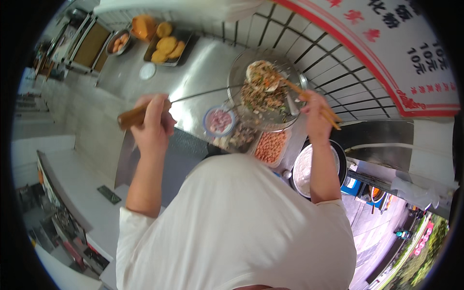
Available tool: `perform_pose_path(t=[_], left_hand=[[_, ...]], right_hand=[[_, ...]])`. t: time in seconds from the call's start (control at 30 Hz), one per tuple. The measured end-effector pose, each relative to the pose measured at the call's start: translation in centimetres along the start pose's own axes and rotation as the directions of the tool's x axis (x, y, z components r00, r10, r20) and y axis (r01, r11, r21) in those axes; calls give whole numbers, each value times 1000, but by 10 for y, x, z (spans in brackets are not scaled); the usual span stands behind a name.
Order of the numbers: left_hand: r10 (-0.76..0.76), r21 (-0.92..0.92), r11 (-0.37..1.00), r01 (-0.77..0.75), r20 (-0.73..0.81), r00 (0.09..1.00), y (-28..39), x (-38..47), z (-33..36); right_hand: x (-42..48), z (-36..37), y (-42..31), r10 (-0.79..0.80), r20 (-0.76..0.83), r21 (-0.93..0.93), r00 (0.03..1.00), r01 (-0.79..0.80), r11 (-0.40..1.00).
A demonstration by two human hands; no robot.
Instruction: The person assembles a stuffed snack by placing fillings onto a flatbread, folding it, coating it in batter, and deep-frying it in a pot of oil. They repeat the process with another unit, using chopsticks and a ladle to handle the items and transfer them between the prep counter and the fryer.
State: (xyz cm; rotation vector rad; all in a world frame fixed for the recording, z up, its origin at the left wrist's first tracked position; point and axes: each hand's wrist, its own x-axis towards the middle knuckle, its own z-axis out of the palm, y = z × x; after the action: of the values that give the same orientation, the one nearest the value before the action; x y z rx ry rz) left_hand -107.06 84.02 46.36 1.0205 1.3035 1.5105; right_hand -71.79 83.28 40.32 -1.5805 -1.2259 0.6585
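Observation:
My left hand grips the wooden handle of a ladle-like tool, whose thin metal shaft runs right to a large round metal basin. At the shaft's end, over the basin, is a roundish portion of pale batter topped with chopped filling; it hides the tool's head. My right hand holds wooden chopsticks, their tips at the filling's right edge. Below lies more chopped filling in the basin, with a metal spoon beside it.
Near me stand a bowl of diced pink meat, a tub of peanuts and a large pot of white batter. Farther left are a tray of golden fried cakes and a bowl of eggs. A tiled wall rises behind the basin.

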Motion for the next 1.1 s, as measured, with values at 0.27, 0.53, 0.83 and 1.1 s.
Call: perform_pose_path(t=[0.27,0.53,0.83,1.1], left_hand=[[-16,-22,1000,16,-17,1000,1,6,-6],[15,-25,1000,-15,9,1000,5,13,-17],[-3,-37,999,5,60,998,3,19,-29],[0,-35,999,3,95,995,1,24,-29]], right_hand=[[-78,48,-1,38,326,95,945,-73,993],[-106,120,42,-135,450,-256,883,272,927],[-118,144,62,350,259,212,900,-407,888],[-124,123,53,323,227,115,919,-355,928]])
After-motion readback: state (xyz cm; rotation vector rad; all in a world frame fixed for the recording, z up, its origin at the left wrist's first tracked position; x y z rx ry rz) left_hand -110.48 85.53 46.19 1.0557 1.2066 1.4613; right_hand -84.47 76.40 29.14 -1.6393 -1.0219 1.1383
